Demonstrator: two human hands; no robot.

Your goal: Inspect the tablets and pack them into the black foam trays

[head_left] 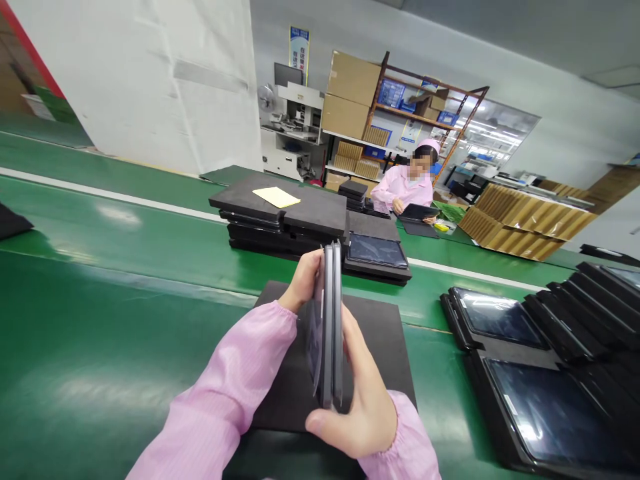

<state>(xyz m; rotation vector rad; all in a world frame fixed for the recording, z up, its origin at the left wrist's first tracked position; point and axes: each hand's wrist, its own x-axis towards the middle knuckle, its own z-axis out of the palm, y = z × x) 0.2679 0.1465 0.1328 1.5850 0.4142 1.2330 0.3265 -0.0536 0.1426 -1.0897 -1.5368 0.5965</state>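
Two flat tablet-like panels (329,327) stand on edge, pressed face to face, between my hands above a black foam sheet (385,340). At their far left side, my left hand (303,279) is closed on them, with its fingertips partly hidden behind the panels. My right hand (364,393) grips them from the right, its thumb at the near lower edge and its fingers along the right face. Clear film shows on the left face of the panels. Both of my forearms are in pink sleeves.
Black foam trays (300,217) carrying a yellow paper (277,197) stand beyond my hands. Beside them a tray holds a dark panel (377,251). More trays with panels (545,407) are stacked at right. Across the green table (100,320) sits a person (407,187) holding a dark panel.
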